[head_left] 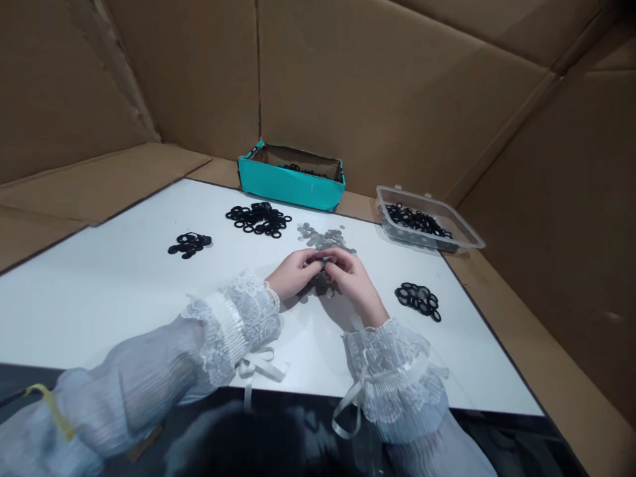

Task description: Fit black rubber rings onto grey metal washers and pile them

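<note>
My left hand (pixel 294 273) and my right hand (pixel 352 277) meet over the middle of the white table, fingertips together. Between them they pinch a small dark ring (pixel 322 263), mostly covered by the fingers. Small grey translucent discs (pixel 322 238) lie spread behind and beneath the hands. To the right of my right hand sits a cluster of black rings (pixel 418 299), several with a grey disc inside. Further left are a pile of black rings (pixel 259 219) and a smaller pile of black discs (pixel 189 244).
A turquoise open box (pixel 293 184) with black rings inside stands at the back edge. At the back right, a clear plastic container (pixel 460 228) holds more black rings. Cardboard walls (pixel 348 86) enclose the white table (pixel 124 285). Ribbons (pixel 261 363) hang from my lace cuffs.
</note>
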`<action>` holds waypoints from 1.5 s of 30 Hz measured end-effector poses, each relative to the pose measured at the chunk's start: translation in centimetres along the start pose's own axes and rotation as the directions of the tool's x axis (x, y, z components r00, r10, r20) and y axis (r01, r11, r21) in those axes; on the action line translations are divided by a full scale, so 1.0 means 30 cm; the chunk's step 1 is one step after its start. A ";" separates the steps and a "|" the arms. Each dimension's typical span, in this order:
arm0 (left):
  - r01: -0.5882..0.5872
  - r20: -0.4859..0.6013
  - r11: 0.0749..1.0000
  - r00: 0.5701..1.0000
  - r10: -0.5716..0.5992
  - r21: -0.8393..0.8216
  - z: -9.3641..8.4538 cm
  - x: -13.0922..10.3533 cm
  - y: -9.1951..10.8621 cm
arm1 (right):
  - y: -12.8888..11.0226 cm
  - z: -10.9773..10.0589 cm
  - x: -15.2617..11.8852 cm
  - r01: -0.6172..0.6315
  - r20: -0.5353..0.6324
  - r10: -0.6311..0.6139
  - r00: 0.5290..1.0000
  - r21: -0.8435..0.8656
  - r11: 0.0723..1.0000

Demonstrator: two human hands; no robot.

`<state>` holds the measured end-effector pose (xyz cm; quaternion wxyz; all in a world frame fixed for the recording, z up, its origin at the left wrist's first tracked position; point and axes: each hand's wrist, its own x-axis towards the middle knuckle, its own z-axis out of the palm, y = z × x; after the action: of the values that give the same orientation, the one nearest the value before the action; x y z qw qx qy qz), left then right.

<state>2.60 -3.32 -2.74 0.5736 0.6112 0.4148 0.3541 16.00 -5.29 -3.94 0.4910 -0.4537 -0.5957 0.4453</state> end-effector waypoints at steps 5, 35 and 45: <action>-0.043 -0.064 0.999 0.997 0.043 0.001 0.002 0.002 -0.008 | 0.005 0.008 0.001 0.023 -0.050 -0.020 0.999 0.059 0.998; -0.168 0.037 0.961 0.986 0.164 0.222 0.013 0.000 -0.013 | 0.002 -0.007 -0.010 0.228 -0.086 -0.267 0.960 -0.318 0.921; -0.107 -0.241 0.590 0.844 0.480 0.800 -0.245 0.156 -0.036 | -0.003 -0.222 -0.052 0.122 -0.357 -0.359 0.862 -0.542 0.832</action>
<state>-2.30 3.95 -3.35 0.0868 0.7604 0.5303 0.3647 22.75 -6.26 -3.32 0.5321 -0.5737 -0.6158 0.0921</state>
